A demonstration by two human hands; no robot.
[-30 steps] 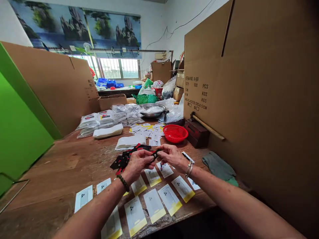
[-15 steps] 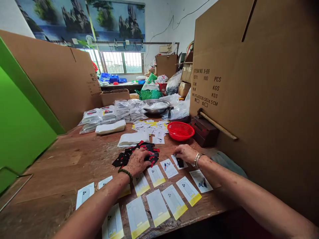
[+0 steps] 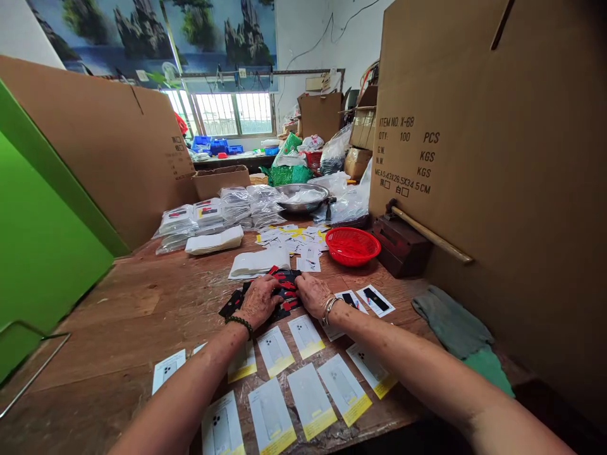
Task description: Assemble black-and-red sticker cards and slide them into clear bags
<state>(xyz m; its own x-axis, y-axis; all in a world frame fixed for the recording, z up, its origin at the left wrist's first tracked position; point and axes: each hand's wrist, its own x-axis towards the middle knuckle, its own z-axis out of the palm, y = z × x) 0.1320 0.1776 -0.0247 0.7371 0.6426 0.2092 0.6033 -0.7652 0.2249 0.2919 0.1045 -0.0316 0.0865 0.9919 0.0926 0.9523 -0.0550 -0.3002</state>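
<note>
Near the middle of the wooden table [image 3: 118,328], both of your hands lie on a loose pile of black-and-red pieces [image 3: 283,285]. Your left hand [image 3: 258,301] covers the pile's left part, fingers curled down onto the pieces; whether it has pinched one I cannot tell. Your right hand [image 3: 313,294] rests on the pile's right side, just beside the left, fingers bent onto the pieces, and its grip cannot be made out either. A beaded bracelet [image 3: 239,322] sits on your left wrist, metal bangles [image 3: 329,308] on your right.

Along the table's near edge, white cards with yellow strips [image 3: 310,401] lie in rows, flat and apart from one another. To the right of your right hand, two cards bearing black pieces [image 3: 374,299] lie side by side. Behind the pile sits a white stack of sleeves [image 3: 258,262], and toward the far right a red basket [image 3: 353,245], near a dark wooden block [image 3: 401,246]. A grey-green cloth [image 3: 453,328] lies by the right edge, against the large cardboard box [image 3: 497,158]. Bagged stacks [image 3: 208,215] crowd the far side, near a metal bowl [image 3: 303,197].
</note>
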